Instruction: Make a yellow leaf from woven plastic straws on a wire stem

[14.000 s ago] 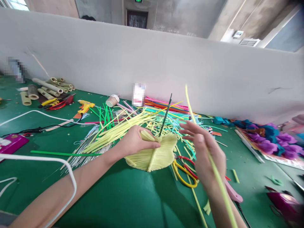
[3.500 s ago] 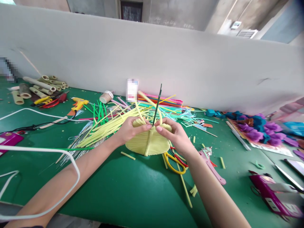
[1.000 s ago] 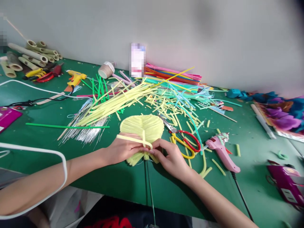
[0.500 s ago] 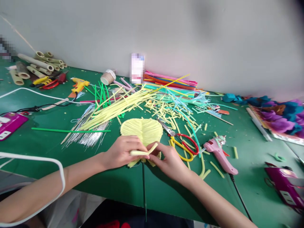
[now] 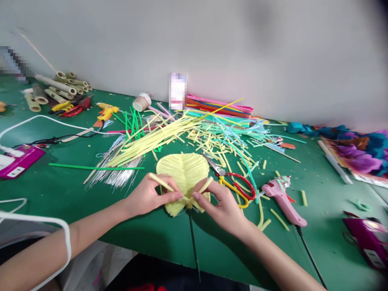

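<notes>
I see the yellow leaf [image 5: 183, 167] at the front part of the green table [image 5: 142, 234], its dark stem [image 5: 193, 238] pointing toward the person. Near the leaf's base, the left hand [image 5: 150, 197] and the right hand [image 5: 223, 207] both have thumb and fingers pressed on a pale yellow strip [image 5: 162, 182]. Beside the leaf I find scissors [image 5: 222, 172], further right a pink glue gun [image 5: 283, 200].
</notes>
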`<state>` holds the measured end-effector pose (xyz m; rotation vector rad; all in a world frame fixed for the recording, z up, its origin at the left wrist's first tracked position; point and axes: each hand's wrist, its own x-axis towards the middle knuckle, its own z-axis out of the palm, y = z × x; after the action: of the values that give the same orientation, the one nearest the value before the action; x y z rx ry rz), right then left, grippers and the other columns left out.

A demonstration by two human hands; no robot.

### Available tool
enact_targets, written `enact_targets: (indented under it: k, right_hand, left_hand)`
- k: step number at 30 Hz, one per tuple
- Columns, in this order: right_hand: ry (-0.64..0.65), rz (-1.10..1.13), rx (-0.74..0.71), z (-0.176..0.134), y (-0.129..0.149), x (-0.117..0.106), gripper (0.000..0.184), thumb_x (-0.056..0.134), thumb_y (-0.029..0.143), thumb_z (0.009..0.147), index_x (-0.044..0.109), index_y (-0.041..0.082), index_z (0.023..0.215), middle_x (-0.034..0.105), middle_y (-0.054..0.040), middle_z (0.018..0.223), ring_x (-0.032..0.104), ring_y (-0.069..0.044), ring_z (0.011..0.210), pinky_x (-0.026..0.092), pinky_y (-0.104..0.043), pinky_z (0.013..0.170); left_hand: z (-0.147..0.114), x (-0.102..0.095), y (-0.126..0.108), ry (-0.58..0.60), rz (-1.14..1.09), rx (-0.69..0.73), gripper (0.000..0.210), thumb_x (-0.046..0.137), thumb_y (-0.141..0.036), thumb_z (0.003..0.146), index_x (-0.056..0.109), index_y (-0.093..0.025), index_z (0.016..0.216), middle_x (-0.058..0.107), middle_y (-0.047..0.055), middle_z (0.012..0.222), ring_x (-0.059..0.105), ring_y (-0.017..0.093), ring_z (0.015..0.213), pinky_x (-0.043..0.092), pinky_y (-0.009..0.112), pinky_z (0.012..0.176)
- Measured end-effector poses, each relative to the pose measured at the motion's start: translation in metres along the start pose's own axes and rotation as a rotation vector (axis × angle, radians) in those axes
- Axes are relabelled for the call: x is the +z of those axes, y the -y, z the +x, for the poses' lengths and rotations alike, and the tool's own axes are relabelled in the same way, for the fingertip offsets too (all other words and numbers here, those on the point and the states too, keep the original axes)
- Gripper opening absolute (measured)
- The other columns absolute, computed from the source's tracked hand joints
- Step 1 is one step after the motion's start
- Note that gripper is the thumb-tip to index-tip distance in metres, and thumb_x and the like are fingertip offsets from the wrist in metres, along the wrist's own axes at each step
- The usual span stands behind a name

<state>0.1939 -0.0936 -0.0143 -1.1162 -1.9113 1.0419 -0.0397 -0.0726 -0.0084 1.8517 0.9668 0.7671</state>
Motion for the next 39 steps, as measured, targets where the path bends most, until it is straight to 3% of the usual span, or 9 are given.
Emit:
enact_targets:
  k: [5, 13, 22, 25, 27, 31, 34, 36, 39]
  right_hand:
    - [-0.081, 0.011, -0.050, -0.032, -0.014, -0.007, 0.004, 0.064, 0.021, 0.089, 0.068, 0.022, 0.088, 0.069, -0.0052, 0.090, 0.066, -0.019, 0.088, 0.052, -0.033, 0.080]
    - [-0.117, -0.184, -0.026, -0.056, -0.023, -0.017, 0.011, 0.064, 0.018, 0.088, 0.073, 0.024, 0.087, 0.068, -0.0073, 0.089, 0.065, -0.021, 0.083, 0.054, -0.035, 0.074]
    - [-0.188, -0.187, 0.004, -0.060, -0.028, -0.012, 0.009, 0.065, 0.018, 0.087, 0.072, 0.021, 0.082, 0.068, -0.0062, 0.082, 0.063, -0.020, 0.080, 0.054, -0.033, 0.071]
    - [-0.189, -0.221, -0.006, -0.059, -0.023, -0.014, 0.010, 0.065, 0.018, 0.088, 0.073, 0.022, 0.084, 0.068, -0.0055, 0.084, 0.064, -0.019, 0.080, 0.054, -0.032, 0.073]
    - [-0.162, -0.282, -0.031, -0.061, -0.016, -0.016, 0.011, 0.064, 0.017, 0.088, 0.073, 0.022, 0.090, 0.069, -0.0058, 0.090, 0.065, -0.018, 0.084, 0.054, -0.032, 0.077]
    - [-0.098, -0.391, -0.128, -0.073, 0.000, -0.015, 0.019, 0.062, 0.011, 0.088, 0.069, 0.022, 0.102, 0.068, -0.0061, 0.097, 0.064, -0.017, 0.088, 0.052, -0.029, 0.078]
    - [-0.055, -0.461, -0.184, -0.085, 0.007, -0.008, 0.020, 0.060, 0.008, 0.088, 0.066, 0.020, 0.104, 0.068, -0.0056, 0.092, 0.063, -0.016, 0.081, 0.051, -0.029, 0.074]
    - [-0.071, -0.525, -0.192, -0.091, 0.009, 0.000, 0.020, 0.058, 0.008, 0.089, 0.064, 0.018, 0.106, 0.069, -0.0061, 0.091, 0.062, -0.017, 0.078, 0.050, -0.029, 0.072]
    - [-0.079, -0.629, -0.162, -0.093, 0.011, 0.012, 0.024, 0.053, 0.011, 0.093, 0.062, 0.017, 0.114, 0.069, -0.0068, 0.091, 0.061, -0.019, 0.076, 0.048, -0.032, 0.069]
  left_hand:
    - [-0.019, -0.020, 0.020, 0.058, 0.118, 0.125, 0.007, 0.073, -0.028, 0.081, 0.076, -0.022, 0.081, 0.072, 0.004, 0.076, 0.061, 0.019, 0.086, 0.050, 0.032, 0.080]
    - [-0.044, -0.024, 0.033, -0.012, 0.244, 0.078, 0.008, 0.070, -0.023, 0.084, 0.076, -0.022, 0.080, 0.071, 0.004, 0.073, 0.057, 0.020, 0.087, 0.050, 0.032, 0.076]
    - [-0.051, -0.025, 0.034, -0.042, 0.290, 0.063, 0.016, 0.066, -0.023, 0.086, 0.074, -0.021, 0.073, 0.070, 0.004, 0.069, 0.058, 0.022, 0.092, 0.050, 0.032, 0.078]
    - [-0.054, -0.028, 0.030, -0.050, 0.333, 0.092, 0.013, 0.065, -0.023, 0.087, 0.075, -0.022, 0.078, 0.071, 0.004, 0.073, 0.058, 0.022, 0.095, 0.050, 0.033, 0.081]
    - [-0.059, -0.032, 0.021, 0.015, 0.378, 0.125, 0.011, 0.065, -0.022, 0.088, 0.075, -0.023, 0.089, 0.072, 0.004, 0.082, 0.057, 0.022, 0.100, 0.049, 0.034, 0.085]
    - [-0.080, -0.041, -0.003, 0.201, 0.437, 0.122, 0.036, 0.061, -0.018, 0.089, 0.062, -0.028, 0.124, 0.067, 0.005, 0.112, 0.055, 0.019, 0.110, 0.048, 0.032, 0.094]
    - [-0.096, -0.037, -0.016, 0.266, 0.440, 0.121, 0.043, 0.059, -0.016, 0.090, 0.055, -0.028, 0.132, 0.067, 0.003, 0.107, 0.060, 0.015, 0.099, 0.050, 0.025, 0.089]
    - [-0.100, -0.031, -0.021, 0.238, 0.518, 0.153, 0.044, 0.058, -0.016, 0.091, 0.054, -0.026, 0.133, 0.067, 0.003, 0.105, 0.060, 0.015, 0.098, 0.050, 0.024, 0.087]
    - [-0.090, -0.018, -0.022, 0.047, 0.768, 0.278, 0.043, 0.058, -0.011, 0.090, 0.056, -0.021, 0.132, 0.065, 0.008, 0.114, 0.058, 0.021, 0.105, 0.048, 0.034, 0.092]
